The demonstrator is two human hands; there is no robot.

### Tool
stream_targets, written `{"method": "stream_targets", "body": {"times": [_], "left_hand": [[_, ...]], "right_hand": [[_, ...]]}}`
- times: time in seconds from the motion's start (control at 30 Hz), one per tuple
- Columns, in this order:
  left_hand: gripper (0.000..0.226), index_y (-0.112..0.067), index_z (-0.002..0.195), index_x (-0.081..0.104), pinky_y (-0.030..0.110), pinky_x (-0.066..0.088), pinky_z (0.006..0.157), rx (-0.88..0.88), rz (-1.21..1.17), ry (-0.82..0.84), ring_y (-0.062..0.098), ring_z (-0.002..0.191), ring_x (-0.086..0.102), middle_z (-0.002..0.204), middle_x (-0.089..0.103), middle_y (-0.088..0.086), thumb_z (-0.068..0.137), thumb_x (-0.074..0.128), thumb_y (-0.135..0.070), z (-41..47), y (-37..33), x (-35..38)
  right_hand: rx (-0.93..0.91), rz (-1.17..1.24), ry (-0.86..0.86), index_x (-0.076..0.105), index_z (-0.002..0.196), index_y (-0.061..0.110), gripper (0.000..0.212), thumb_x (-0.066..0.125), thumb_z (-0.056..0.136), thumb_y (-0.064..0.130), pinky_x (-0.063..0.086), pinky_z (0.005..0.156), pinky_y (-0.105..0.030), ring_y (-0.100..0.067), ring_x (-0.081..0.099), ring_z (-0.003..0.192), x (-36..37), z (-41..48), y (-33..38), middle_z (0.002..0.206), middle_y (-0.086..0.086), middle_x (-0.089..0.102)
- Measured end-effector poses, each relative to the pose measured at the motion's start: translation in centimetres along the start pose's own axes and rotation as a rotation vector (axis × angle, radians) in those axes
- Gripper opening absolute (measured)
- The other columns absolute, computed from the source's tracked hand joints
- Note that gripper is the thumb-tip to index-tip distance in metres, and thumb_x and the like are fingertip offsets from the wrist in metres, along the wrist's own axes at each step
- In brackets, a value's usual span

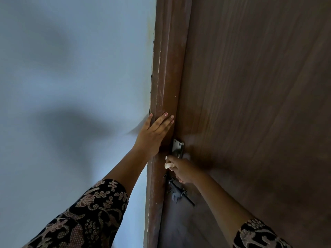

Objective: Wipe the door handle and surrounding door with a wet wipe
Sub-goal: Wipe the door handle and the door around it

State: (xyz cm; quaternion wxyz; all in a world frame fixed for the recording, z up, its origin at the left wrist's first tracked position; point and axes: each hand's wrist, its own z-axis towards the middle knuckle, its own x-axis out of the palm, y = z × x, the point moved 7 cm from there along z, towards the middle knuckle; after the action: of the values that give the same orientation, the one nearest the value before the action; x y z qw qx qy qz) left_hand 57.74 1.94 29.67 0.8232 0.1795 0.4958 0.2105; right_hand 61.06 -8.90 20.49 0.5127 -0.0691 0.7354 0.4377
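A brown wooden door [250, 86] fills the right side of the view. Its metal handle plate [177, 146] sits at the door's left edge, and the handle below the plate is covered by my right hand [180, 169]. That hand is closed around the handle with a white wet wipe [168, 164] bunched in its fingers. My left hand [154, 133] lies flat on the brown door frame [164, 77], just above and left of the plate, fingers spread and holding nothing.
A dark metal sliding bolt latch [177, 191] is fixed on the door just below my right hand. A pale blue wall [71, 68] with soft shadows runs along the left of the frame. Both forearms wear dark floral sleeves.
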Motion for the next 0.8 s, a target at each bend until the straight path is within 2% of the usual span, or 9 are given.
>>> {"method": "stream_targets", "body": {"times": [0.2,0.27,0.33,0.4,0.47,0.5,0.6,0.7,0.8], "left_hand": [[0.093,-0.015,0.153,-0.009,0.053,-0.015,0.112,0.007,0.009,0.014,0.027,0.148,-0.014,0.161,-0.015,0.003,0.088,0.055,-0.036,0.1,0.0,0.3],[0.095,-0.015,0.153,-0.010,0.053,-0.015,0.113,0.006,0.009,0.013,0.027,0.148,-0.016,0.161,-0.016,0.003,0.088,0.056,-0.038,0.1,-0.1,0.5],[0.096,-0.015,0.152,-0.011,0.053,-0.016,0.113,0.006,0.007,0.012,0.027,0.147,-0.017,0.161,-0.017,0.003,0.087,0.056,-0.038,0.2,-0.1,0.6],[0.095,-0.016,0.153,-0.011,0.053,-0.015,0.113,0.006,0.000,0.012,0.027,0.147,-0.018,0.161,-0.017,0.003,0.088,0.055,-0.038,0.2,-0.1,0.7],[0.095,-0.017,0.153,-0.010,0.053,-0.014,0.113,0.010,-0.008,0.014,0.027,0.147,-0.018,0.161,-0.017,0.003,0.087,0.055,-0.036,0.3,-0.2,0.8],[0.095,-0.017,0.153,-0.010,0.053,-0.014,0.114,0.011,-0.016,0.017,0.027,0.147,-0.018,0.161,-0.017,0.003,0.086,0.056,-0.034,0.4,-0.3,0.8],[0.098,-0.016,0.153,-0.010,0.055,-0.009,0.115,0.002,-0.034,0.016,0.028,0.147,-0.017,0.161,-0.017,0.003,0.082,0.057,-0.030,0.4,-0.4,0.7],[0.098,-0.016,0.153,-0.010,0.055,-0.005,0.116,0.001,-0.037,0.016,0.028,0.147,-0.016,0.161,-0.017,0.002,0.082,0.056,-0.028,0.4,-0.5,0.7],[0.097,-0.017,0.152,-0.012,0.055,-0.006,0.116,0.000,-0.037,0.019,0.028,0.147,-0.018,0.161,-0.018,0.002,0.083,0.055,-0.028,0.4,-0.5,0.8]], "right_hand": [[0.001,0.128,-0.052,0.046,0.115,0.025,0.019,0.044,0.099,0.015,0.041,0.041,-0.013,-0.002,0.051,0.050,0.3,-2.4,-1.9,0.075,-0.001,0.056],[0.040,0.194,-0.131,0.039,0.119,0.020,0.021,0.045,0.098,0.016,0.045,0.045,-0.014,-0.004,0.055,0.060,0.3,-3.0,-2.3,0.083,-0.001,0.056],[0.109,0.257,-0.243,0.036,0.123,0.014,0.027,0.046,0.098,0.018,0.053,0.054,-0.018,-0.008,0.060,0.078,0.4,-3.3,-2.4,0.094,-0.001,0.057],[0.200,0.110,-0.334,0.038,0.125,0.010,0.031,0.044,0.099,0.026,0.055,0.065,-0.023,-0.016,0.063,0.092,0.2,-3.3,-2.2,0.106,-0.008,0.061],[0.281,-0.073,-0.302,0.045,0.123,0.007,0.039,0.039,0.099,0.037,0.054,0.074,-0.028,-0.019,0.064,0.095,-0.1,-2.1,-2.2,0.110,-0.012,0.064],[0.306,-0.109,-0.231,0.050,0.122,0.007,0.043,0.037,0.099,0.041,0.054,0.080,-0.033,-0.021,0.063,0.097,0.0,-1.4,-2.1,0.111,-0.012,0.064],[0.259,-0.079,-0.049,0.052,0.127,0.005,0.045,0.039,0.100,0.038,0.046,0.098,-0.042,-0.028,0.056,0.114,0.3,0.5,-1.3,0.127,-0.016,0.057],[0.161,-0.022,-0.097,0.052,0.124,0.005,0.038,0.042,0.100,0.032,0.045,0.096,-0.040,-0.030,0.054,0.116,0.2,0.5,-0.6,0.128,-0.016,0.056],[0.083,-0.150,-0.248,0.055,0.116,0.011,0.032,0.041,0.100,0.035,0.051,0.084,-0.036,-0.026,0.061,0.107,-0.1,-1.0,-0.9,0.117,-0.011,0.064]]}}
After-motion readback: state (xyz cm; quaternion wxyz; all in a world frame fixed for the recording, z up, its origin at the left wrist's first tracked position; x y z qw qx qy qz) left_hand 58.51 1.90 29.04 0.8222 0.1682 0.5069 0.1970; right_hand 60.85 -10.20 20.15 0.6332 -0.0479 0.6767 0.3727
